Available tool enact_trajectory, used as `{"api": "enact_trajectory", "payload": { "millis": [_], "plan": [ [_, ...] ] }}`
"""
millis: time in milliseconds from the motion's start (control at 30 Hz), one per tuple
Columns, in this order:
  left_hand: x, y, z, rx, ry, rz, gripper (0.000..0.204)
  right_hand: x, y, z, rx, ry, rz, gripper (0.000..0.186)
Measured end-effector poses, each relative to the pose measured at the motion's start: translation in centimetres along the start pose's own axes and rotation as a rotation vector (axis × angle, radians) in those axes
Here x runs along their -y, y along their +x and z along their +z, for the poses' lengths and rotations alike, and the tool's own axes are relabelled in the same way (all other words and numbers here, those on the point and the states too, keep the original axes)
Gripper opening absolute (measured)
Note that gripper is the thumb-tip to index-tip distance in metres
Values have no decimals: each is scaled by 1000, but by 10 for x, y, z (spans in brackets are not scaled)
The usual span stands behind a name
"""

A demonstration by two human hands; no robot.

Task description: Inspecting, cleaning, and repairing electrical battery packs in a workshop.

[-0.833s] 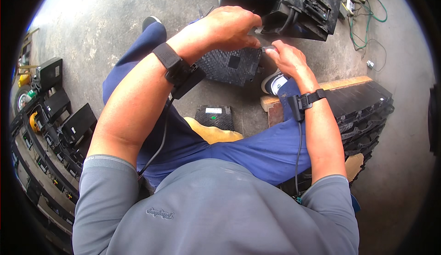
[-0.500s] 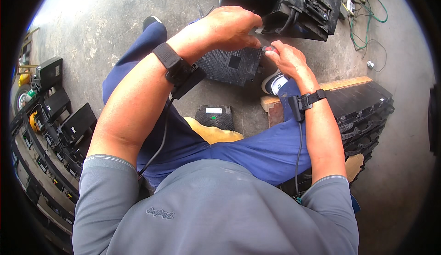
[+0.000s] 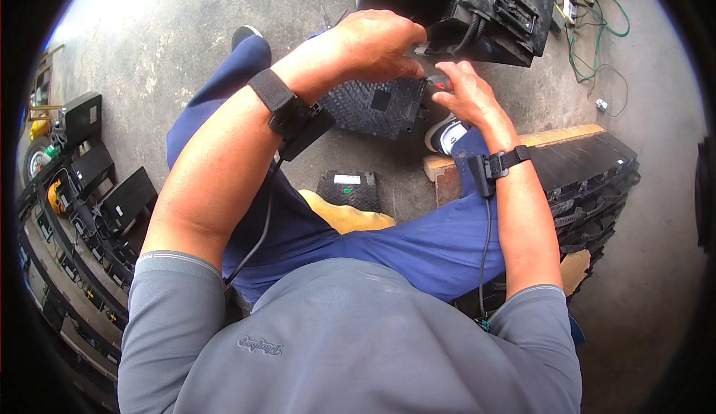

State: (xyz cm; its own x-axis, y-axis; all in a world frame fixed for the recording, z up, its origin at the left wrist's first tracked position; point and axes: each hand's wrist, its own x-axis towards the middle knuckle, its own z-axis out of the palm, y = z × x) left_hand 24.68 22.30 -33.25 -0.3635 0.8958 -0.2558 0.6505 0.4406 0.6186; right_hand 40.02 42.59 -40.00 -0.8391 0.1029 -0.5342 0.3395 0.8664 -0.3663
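Observation:
A black textured panel (image 3: 373, 108) lies between my legs, tilted, with a dark square on its face. My left hand (image 3: 377, 45) is above its far edge, fingers curled and thumb bent inward; whatever its fingertips hold is hidden from this view. To the right, my right hand (image 3: 468, 95) has thumb and index finger around a red-and-grey handle, apparently a screwdriver (image 3: 440, 84), beside the panel's right corner. The fingers sit loosely on it, and its tip cannot be made out. Just beyond both hands stands a large black case (image 3: 514, 11) with a corrugated cable.
A smaller black block (image 3: 349, 190) rests near a yellow pad (image 3: 343, 216). Stacked black modules (image 3: 582, 164) with a wooden board (image 3: 559, 135) stand at the right. Black units (image 3: 127, 201) fill racks at left. A green cable (image 3: 597, 56) lies at the far right.
My right hand's fingers have loosened and lifted slightly from around the screwdriver handle, showing more of it. My left hand has barely moved.

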Motion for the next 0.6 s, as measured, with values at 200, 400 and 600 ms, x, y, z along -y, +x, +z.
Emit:
{"api": "enact_trajectory", "payload": {
  "millis": [200, 400, 600],
  "plan": [
    [0, 0, 0, -10, 1, 5, 50, 1, 1, 0, 36, -121, 30, 37],
    [-1, 1, 0, -1, 14, 4, 49, 1, -1, -1, 4, -45, 25, 34],
    [0, 1, 2, -4, 8, -11, 50, 0, 1, 0, 24, -13, 3, 35]
  ]
}}
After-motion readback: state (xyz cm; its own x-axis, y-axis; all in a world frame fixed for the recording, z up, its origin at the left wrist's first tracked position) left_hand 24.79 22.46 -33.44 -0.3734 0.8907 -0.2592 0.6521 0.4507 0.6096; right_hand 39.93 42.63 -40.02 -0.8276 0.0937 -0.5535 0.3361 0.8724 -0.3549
